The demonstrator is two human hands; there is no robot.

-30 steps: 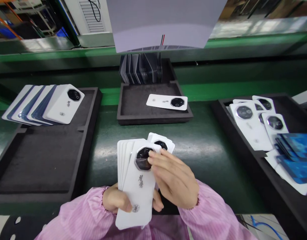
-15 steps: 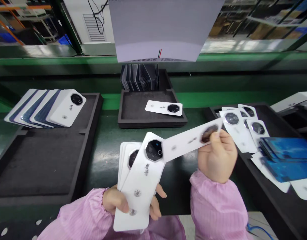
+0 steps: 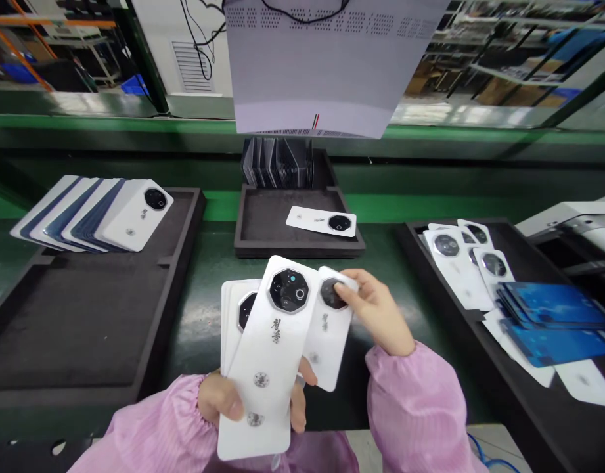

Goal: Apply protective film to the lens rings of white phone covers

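My left hand point(image 3: 223, 397) is closed round a fanned stack of white phone-shaped panels point(image 3: 263, 368), each with a dark eight-sided camera patch and black characters. The thumb lies on the front panel, and fingertips show at the stack's right side. At upper right, my right hand point(image 3: 378, 309) pinches the top of one more white panel point(image 3: 326, 335) by its camera patch. That panel stands tilted against the stack, its left edge behind the front panel. Whether my left fingers also touch it I cannot tell.
A dark tray point(image 3: 171, 263) on the left carries overlapping white and blue panels point(image 3: 134, 217). The middle tray point(image 3: 263, 249) holds one white panel point(image 3: 324, 221) and upright dark sheets point(image 3: 277, 164). On the right tray point(image 3: 529, 414) lie white panels point(image 3: 460, 269) and blue-filmed pieces point(image 3: 558, 322).
My right hand has come leftward and inward with its panel, which has swung from nearly level to nearly upright beside the stack. The left hand still holds the stack.
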